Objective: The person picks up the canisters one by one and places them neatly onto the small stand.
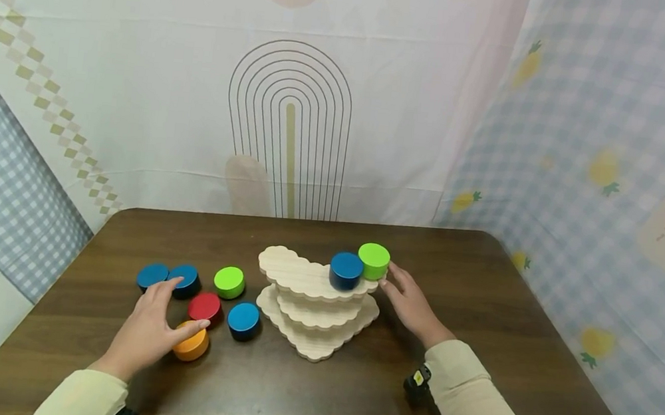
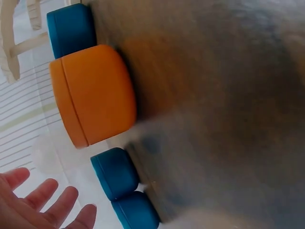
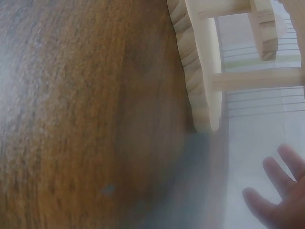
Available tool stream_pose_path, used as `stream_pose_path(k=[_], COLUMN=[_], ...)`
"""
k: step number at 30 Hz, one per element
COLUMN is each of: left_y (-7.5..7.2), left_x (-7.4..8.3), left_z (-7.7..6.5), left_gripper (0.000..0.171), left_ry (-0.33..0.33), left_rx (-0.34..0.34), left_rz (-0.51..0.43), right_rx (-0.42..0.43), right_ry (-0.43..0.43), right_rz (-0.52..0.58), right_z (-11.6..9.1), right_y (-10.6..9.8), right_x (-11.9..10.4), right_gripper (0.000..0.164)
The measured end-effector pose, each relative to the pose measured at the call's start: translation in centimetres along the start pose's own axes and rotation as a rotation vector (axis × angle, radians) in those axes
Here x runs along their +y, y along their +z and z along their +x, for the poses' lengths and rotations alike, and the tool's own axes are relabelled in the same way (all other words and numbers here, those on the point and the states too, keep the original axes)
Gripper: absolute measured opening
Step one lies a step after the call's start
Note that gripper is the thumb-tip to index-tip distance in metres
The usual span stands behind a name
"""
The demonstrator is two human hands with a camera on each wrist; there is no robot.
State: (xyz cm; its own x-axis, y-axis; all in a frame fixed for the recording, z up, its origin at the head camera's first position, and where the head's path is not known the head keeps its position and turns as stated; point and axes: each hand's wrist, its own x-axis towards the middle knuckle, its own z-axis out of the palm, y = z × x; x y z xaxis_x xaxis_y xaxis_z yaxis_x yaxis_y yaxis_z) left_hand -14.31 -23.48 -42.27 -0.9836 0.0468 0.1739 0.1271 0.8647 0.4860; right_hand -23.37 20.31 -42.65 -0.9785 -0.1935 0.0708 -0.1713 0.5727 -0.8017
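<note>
My left hand (image 1: 146,333) hovers with fingers and thumb spread above a group of round lidded containers, nearest the orange container (image 1: 192,343) and the red one (image 1: 205,309). In the left wrist view its fingers (image 2: 63,206) are apart from the orange container (image 2: 97,98). My right hand (image 1: 415,309) is at the right edge of a tiered wooden stand (image 1: 296,272), its fingertips beside the green container (image 1: 373,261) on the top tier; whether they touch is unclear. A blue container (image 1: 346,271) sits left of that green one. The right wrist view shows outstretched fingers (image 3: 276,176).
Blue containers (image 1: 153,276) stand at the far left, one partly behind my left fingers. Another green container (image 1: 230,282) and a blue one (image 1: 244,321) stand between the left group and the stand. A patterned cloth (image 1: 405,141) hangs behind the brown table (image 1: 301,411).
</note>
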Motion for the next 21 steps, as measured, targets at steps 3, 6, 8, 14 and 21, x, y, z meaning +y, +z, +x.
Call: stream_pose_path(k=[3,6,8,14,21], left_y=[0.2,0.3,0.5,1.1,1.7], left_x=[-0.2,-0.3,-0.4,-0.5,-0.7], left_z=[-0.3,-0.7,-0.9,-1.1,-1.3], left_gripper=[0.094,0.092,0.092,0.098,0.099], left_ry=[-0.001,-0.008,-0.017,-0.055,-0.08], left_rx=[-0.007,-0.022,-0.036,-0.087,-0.139], left_rz=[0.011,0.022,0.031,0.037,0.025], right_rx=[0.0,-0.002,-0.004,-0.009,-0.009], right_ry=[0.004,0.009,0.018,0.022,0.011], right_rz=[-0.004,-0.003,0.005,0.009,0.016], right_z=[0.0,0.1,0.1,0.1,0.1], right_y=[0.0,0.0,0.0,0.0,-0.1], right_x=[0.1,0.1,0.1,0.2,0.1], right_gripper=[0.062,0.063,0.063,0.063,0.062])
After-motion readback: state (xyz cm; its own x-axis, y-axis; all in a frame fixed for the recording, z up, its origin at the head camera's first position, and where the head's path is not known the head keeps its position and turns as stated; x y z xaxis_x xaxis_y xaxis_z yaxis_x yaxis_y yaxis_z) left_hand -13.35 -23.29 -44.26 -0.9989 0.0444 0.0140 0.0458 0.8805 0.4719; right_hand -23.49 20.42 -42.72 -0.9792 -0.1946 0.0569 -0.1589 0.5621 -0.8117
